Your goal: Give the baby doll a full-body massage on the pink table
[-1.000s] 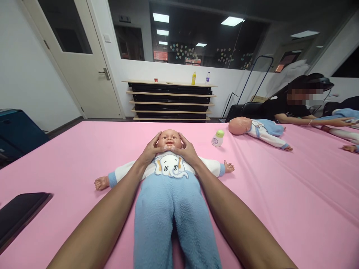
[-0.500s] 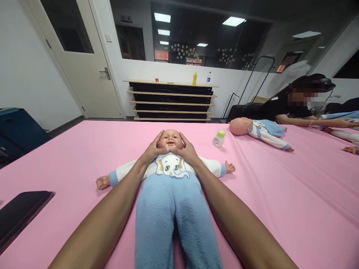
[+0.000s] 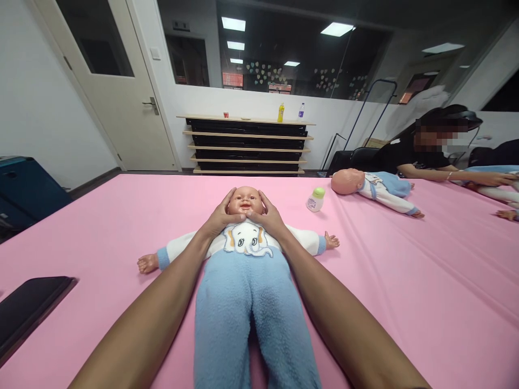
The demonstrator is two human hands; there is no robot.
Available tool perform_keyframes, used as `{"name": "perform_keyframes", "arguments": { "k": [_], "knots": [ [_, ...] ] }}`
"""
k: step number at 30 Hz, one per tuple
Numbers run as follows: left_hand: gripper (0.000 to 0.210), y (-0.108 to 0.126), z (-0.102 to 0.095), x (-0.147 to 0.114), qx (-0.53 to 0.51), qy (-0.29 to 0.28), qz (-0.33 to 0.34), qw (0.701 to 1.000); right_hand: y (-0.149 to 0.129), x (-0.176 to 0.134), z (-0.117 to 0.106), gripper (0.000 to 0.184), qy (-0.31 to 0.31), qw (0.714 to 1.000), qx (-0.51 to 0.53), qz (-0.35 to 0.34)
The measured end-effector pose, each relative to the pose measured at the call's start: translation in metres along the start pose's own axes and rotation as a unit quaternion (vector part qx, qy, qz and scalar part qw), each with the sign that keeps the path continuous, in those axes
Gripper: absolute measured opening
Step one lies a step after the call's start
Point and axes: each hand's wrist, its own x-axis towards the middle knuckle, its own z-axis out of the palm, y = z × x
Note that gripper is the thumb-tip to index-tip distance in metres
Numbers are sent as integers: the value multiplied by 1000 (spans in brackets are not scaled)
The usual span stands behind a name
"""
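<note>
Doll: on its back in the middle of the pink worktop (image 3: 417,275), head to the far side, blue legs running toward the near edge; I see the doll (image 3: 243,281) face up, with an elephant patch (image 3: 246,239) on its white chest.
Left hand: the left hand (image 3: 221,219) is clamped on the doll's head from the left, fingers up along the side of the face, thumb lying just under the chin.
Right hand: the right hand (image 3: 270,217) mirrors it from the right, also closed around the head, its thumb under the chin; the two thumb tips nearly meet, and I cannot tell whether they touch.
Doll's arms: white sleeves with blue cuffs, spread flat to left and right, both small palms out on the worktop.
Bottle: right of the doll's head, well apart from the right hand, stands a white bottle (image 3: 315,200) with a green cap.
Second doll: farther right, beyond the bottle, lies a second doll (image 3: 377,188), its head pointing left.
Person: at the far right a person (image 3: 399,156) in black leans over the worktop, arms out toward a third doll (image 3: 490,193), only partly in view.
Black pad: near left, a flat black pad (image 3: 32,313) lies well apart from the doll.
Shelves: beyond the far edge, low shelves (image 3: 248,146) carry a yellow bottle (image 3: 281,112) on top.
</note>
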Motion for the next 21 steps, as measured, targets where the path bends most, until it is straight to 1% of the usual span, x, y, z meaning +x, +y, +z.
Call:
{"name": "perform_keyframes", "arguments": {
  "k": [1, 3, 7, 10, 13, 17, 21],
  "knots": [
    [117, 0, 1, 0, 15, 1, 6, 1000, -2, -1, 1, 103, 2, 1000, -11, -2],
    [120, -1, 1, 0, 26, 1, 13, 1000, -4, -2, 2, 104, 5, 1000, -18, 0],
    [114, -3, 0, 2, 12, 7, 13, 1000, -4, -3, 2, 104, 3, 1000, -17, -4],
    [114, -4, -1, 3, 12, 16, 14, 1000, -3, -3, 1, 107, -7, 1000, -18, -8],
    [113, -4, -2, 3, 7, 15, 13, 1000, -3, -3, 0, 108, -5, 1000, -14, -9],
    [104, -2, -3, 1, -18, 14, 3, 1000, -1, -1, -1, 101, 0, 1000, 17, -1],
    [99, 0, -3, 1, -75, 6, -17, 997, 8, 5, -3, 83, 1, 995, 99, 33]
  ]
}}
